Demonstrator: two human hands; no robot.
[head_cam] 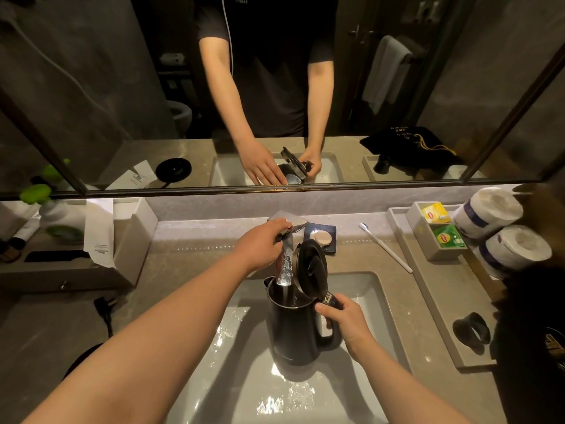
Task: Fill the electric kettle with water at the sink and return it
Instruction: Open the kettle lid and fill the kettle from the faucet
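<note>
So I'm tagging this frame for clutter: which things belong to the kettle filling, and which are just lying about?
In the job: kettle with lid open, tap, sink, left hand on the tap lever, right hand on the kettle handle.

Lying about: toothbrush, soap dish, tea bags, toilet rolls, tissue box.

Right hand grips the black kettle (lid up) under the faucet; left hand on its lever.
</note>
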